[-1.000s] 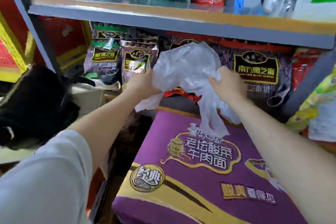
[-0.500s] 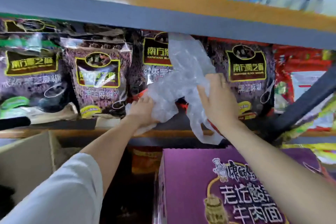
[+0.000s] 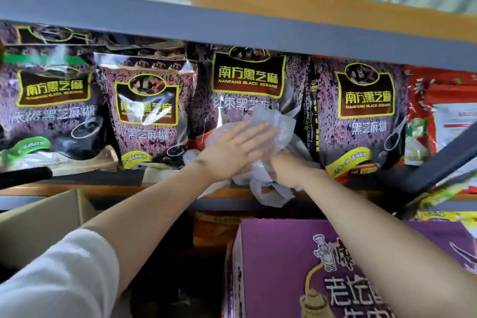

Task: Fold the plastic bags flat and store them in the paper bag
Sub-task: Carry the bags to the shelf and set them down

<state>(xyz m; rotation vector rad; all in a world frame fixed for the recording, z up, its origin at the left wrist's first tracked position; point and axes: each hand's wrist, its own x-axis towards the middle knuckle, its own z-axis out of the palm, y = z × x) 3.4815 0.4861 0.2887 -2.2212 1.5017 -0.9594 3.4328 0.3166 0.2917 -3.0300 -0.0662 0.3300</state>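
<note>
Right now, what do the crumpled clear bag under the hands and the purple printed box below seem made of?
Crumpled clear bag: thin, translucent plastic film, glossy, judging by its creases and see-through look. Purple printed box: probably printed cardboard with a smooth finish, given its stiff, straight edges.

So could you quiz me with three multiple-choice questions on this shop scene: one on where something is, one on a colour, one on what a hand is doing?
1. Where is the plastic bag?
A. against the sesame packets on the shelf
B. on the floor
C. inside the purple box

2. What colour is the carton below the shelf?
A. green
B. purple
C. white

3. How is the left hand?
A. clenched in a fist
B. out of view
C. fingers straight, pressing the bag

Answers: 1 A, the bag lies against the packets; 2 B, its top is purple; 3 C, straight fingers lie flat on the plastic.
</note>
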